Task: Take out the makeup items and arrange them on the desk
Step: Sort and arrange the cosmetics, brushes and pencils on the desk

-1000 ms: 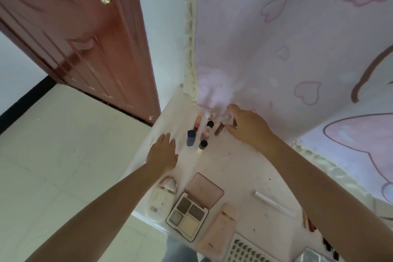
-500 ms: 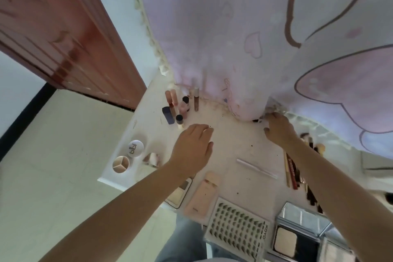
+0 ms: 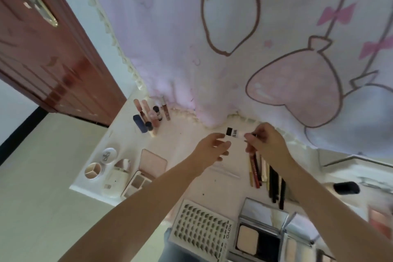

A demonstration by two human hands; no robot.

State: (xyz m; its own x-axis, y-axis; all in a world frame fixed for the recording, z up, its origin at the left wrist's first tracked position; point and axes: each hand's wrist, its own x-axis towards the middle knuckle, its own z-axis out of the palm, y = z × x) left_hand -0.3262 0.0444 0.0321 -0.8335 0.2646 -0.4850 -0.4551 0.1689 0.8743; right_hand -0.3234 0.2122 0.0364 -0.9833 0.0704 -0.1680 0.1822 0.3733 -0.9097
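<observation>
head cam | above, facing forward-down | close over desk (image 3: 187, 134) | curtain (image 3: 234, 38) behind | single view

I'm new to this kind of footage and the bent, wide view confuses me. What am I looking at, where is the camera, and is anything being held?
There is no machine here: a person works with two bare hands, and one wide-angle camera worn on the head looks forward and down, which bends the edges.

The right hand pinches a small white tube with a black cap above the white desk. The left hand is open beside the cap end; whether it touches is unclear.

On the desk lie a cluster of pink and dark lip tubes at the far left, a row of slim pencils under the right wrist, a pink open eyeshadow palette, a white tray of false lashes and a black powder compact. A pink printed cloth hangs behind.
</observation>
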